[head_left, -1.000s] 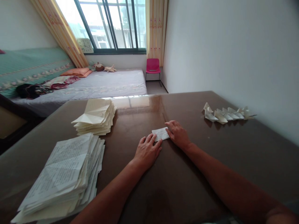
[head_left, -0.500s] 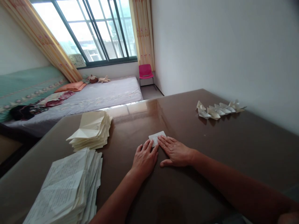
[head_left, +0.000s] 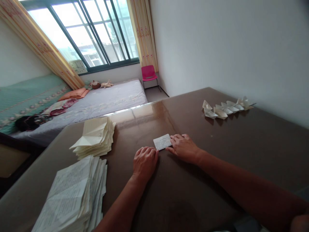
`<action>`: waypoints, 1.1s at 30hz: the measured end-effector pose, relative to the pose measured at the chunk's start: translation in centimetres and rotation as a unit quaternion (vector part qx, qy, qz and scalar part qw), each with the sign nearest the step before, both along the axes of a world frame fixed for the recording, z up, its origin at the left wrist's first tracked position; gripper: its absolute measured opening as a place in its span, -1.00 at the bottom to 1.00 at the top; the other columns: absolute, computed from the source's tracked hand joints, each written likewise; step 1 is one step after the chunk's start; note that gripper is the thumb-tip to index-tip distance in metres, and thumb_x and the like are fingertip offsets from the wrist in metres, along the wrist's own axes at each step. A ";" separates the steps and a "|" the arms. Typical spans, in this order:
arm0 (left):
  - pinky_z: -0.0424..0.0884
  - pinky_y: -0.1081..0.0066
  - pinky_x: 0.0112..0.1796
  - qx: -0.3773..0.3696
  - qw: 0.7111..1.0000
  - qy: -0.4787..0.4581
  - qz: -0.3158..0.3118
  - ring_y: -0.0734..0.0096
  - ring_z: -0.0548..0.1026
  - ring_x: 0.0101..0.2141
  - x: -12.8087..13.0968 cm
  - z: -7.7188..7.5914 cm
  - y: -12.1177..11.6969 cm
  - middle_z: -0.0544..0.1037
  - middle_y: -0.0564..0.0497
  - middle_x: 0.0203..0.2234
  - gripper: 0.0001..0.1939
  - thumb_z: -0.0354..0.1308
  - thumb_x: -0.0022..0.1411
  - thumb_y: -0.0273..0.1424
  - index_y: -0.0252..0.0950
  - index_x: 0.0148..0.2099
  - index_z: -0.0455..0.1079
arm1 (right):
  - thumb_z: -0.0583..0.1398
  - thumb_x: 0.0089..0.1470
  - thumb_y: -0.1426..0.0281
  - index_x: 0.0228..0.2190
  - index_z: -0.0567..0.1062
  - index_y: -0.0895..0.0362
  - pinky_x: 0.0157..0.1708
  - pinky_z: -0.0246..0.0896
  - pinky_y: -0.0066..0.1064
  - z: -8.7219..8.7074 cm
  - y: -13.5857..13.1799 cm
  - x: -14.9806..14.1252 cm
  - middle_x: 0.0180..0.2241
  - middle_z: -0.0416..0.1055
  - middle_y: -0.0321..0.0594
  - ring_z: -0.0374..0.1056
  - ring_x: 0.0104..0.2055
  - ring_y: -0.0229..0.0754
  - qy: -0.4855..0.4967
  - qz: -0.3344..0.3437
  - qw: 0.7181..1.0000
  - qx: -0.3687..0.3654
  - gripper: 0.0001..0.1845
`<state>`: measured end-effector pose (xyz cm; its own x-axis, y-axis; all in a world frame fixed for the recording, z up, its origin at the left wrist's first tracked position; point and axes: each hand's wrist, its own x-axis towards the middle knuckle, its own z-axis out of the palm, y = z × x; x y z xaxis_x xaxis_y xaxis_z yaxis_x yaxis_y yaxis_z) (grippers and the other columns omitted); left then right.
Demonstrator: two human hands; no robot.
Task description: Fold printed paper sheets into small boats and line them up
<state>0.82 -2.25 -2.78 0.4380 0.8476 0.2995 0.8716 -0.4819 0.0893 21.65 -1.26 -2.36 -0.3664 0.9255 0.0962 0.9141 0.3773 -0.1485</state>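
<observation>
A small folded sheet of paper (head_left: 162,142) with printed or written lines lies flat on the brown table. My right hand (head_left: 185,147) is at its right side, fingertips along that edge and thumb near the lower right corner, gripping it lightly. Just below the paper's lower left corner, my left hand (head_left: 145,163) rests on the tabletop with its fingers slightly bent and nothing visible in them. Its thumb side comes close to the corner; whether it touches cannot be made out.
A stack of creased yellowish paper (head_left: 95,137) and a larger stack of white written sheets (head_left: 69,196) stand on the left of the table (head_left: 135,129). Several folded paper boats (head_left: 225,109) stand in a row at the far right, near the wall. Beyond is a bed (head_left: 116,96).
Both hands have drawn off the top of the folded paper: the left toward me and leftward, the right toward its right edge. More of the paper's face shows. The view has tilted slightly.
</observation>
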 end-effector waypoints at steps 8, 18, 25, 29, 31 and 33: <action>0.35 0.24 -0.06 -0.023 0.995 -0.097 0.024 0.23 0.41 -0.05 -0.1 -1.7 1.1 0.47 -0.07 -0.06 -0.36 0.08 0.25 -0.23 -0.20 0.31 -0.03 | 0.23 0.03 0.20 0.25 0.05 0.18 -0.03 0.20 -0.20 -2.2 3.3 1.5 0.00 0.37 0.01 0.28 0.01 -0.03 0.209 -0.042 0.977 0.006 -0.15; 0.35 0.26 0.05 -0.019 0.987 -0.125 -0.095 0.30 0.38 0.02 -0.4 -1.9 1.1 0.49 -0.01 -0.06 -0.73 0.08 0.27 -0.29 -0.15 0.00 0.40 | 0.12 -0.10 0.59 -0.49 0.53 0.11 -0.08 0.21 -0.34 -2.0 4.3 2.9 -0.31 0.48 -0.24 0.34 -0.16 -0.18 0.341 0.072 0.937 -0.027 -0.79; 0.30 0.20 0.08 -0.019 0.992 -0.069 -0.106 0.29 0.35 0.07 -0.1 -1.9 0.7 0.48 0.02 0.01 -0.70 -0.04 0.34 -0.29 -0.10 0.04 0.42 | 0.19 0.01 0.46 -0.10 0.51 0.01 0.10 -0.02 -0.12 -0.2 3.2 3.2 -0.03 0.45 -0.18 0.17 0.13 -0.03 0.146 0.139 0.978 0.058 -0.63; 0.28 0.21 0.07 -0.017 0.992 -0.058 -0.109 0.28 0.32 0.08 0.0 -1.8 0.4 0.47 0.04 0.02 -0.69 -0.06 0.35 -0.30 -0.07 0.05 0.41 | 0.18 0.07 0.41 -0.10 0.53 -0.10 0.16 -0.16 -0.07 1.6 2.1 3.1 -0.02 0.45 -0.25 0.14 0.15 -0.03 0.088 0.232 0.968 0.040 -0.66; 0.28 0.21 0.06 -0.018 0.992 -0.056 -0.108 0.28 0.33 0.08 0.0 -1.6 0.3 0.47 0.04 0.01 -0.69 -0.05 0.34 -0.32 -0.07 0.05 0.41 | 0.18 0.10 0.34 -0.16 0.57 -0.11 0.12 -0.07 -0.12 1.7 2.3 3.3 -0.08 0.49 -0.26 0.22 0.08 -0.07 0.095 0.247 0.964 0.001 -0.73; 0.28 0.22 0.05 -0.022 0.992 -0.054 -0.109 0.28 0.33 0.06 0.0 -1.5 0.2 0.48 0.04 -0.01 -0.69 -0.04 0.32 -0.36 -0.08 0.05 0.41 | 0.18 0.11 0.28 -0.19 0.59 -0.10 0.06 0.05 -0.19 1.4 2.7 3.7 -0.13 0.52 -0.25 0.28 0.00 -0.10 0.116 0.251 0.960 -0.049 -0.77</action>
<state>0.77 -2.04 -4.24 0.5800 0.7496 0.3188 0.7311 -0.6516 0.2020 25.30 1.49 -1.00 -0.7474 0.6469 0.1511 0.5587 0.7352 -0.3839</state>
